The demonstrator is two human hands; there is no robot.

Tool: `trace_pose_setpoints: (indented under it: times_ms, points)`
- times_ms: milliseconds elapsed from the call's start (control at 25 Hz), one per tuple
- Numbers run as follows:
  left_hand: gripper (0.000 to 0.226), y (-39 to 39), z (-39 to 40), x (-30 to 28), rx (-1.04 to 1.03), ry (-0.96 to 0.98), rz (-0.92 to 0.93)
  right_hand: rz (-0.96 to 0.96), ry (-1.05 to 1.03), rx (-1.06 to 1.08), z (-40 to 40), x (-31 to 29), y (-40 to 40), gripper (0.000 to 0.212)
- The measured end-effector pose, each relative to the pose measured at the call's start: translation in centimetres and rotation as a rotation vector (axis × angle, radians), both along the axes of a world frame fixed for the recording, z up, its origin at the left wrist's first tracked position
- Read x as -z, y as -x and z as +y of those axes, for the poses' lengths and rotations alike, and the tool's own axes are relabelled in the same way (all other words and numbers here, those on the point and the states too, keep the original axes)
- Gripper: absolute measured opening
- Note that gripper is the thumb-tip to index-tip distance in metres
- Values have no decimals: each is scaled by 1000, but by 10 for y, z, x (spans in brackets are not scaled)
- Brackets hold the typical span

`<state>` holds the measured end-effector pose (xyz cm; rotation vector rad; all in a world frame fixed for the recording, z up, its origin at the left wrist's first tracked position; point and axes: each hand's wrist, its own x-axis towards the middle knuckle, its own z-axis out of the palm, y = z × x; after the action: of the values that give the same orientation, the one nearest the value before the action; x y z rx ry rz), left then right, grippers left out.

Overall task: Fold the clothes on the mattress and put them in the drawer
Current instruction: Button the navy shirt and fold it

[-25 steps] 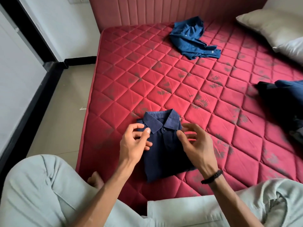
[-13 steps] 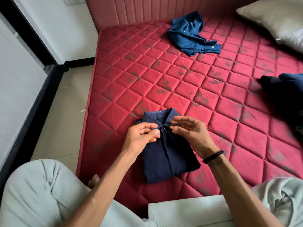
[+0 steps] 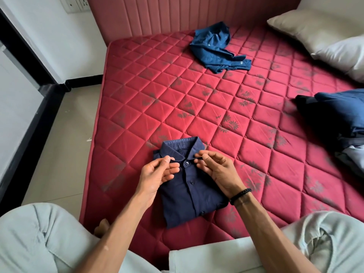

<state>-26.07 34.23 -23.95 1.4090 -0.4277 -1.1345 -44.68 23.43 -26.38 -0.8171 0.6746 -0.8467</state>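
A folded navy shirt (image 3: 191,186) lies buttoned side up on the red quilted mattress (image 3: 197,99), near its front left corner. My left hand (image 3: 157,172) pinches the left collar tip between thumb and fingers. My right hand (image 3: 214,168), with a black band at the wrist, pinches the right collar tip. A crumpled blue shirt (image 3: 214,48) lies unfolded at the far side near the headboard. A pile of dark blue and grey clothes (image 3: 334,119) sits at the right edge. No drawer is in view.
Two pillows (image 3: 319,30) lie at the far right corner. A padded pink headboard (image 3: 177,14) backs the mattress. Tiled floor (image 3: 65,138) runs along the left side, bounded by a white wall with a black frame. My knees in light trousers fill the bottom.
Both hands went from hovering over the shirt's front to the collar, and each now pinches a collar tip. The head camera tilted up slightly.
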Motion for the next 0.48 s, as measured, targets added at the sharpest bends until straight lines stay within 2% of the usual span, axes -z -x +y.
trace_pose_setpoints:
  times_ms: [200,320,480]
  points:
    - [28,5,1,-2,-34,-8,-17,-7,-37,13,0,2,0,28]
    - [19,7,3,-2,-32,15,-62,68,11,27,2,1,-3,24]
    - [23,8,9,-3,7,48,-63,129,72,29,5,-2,1,28]
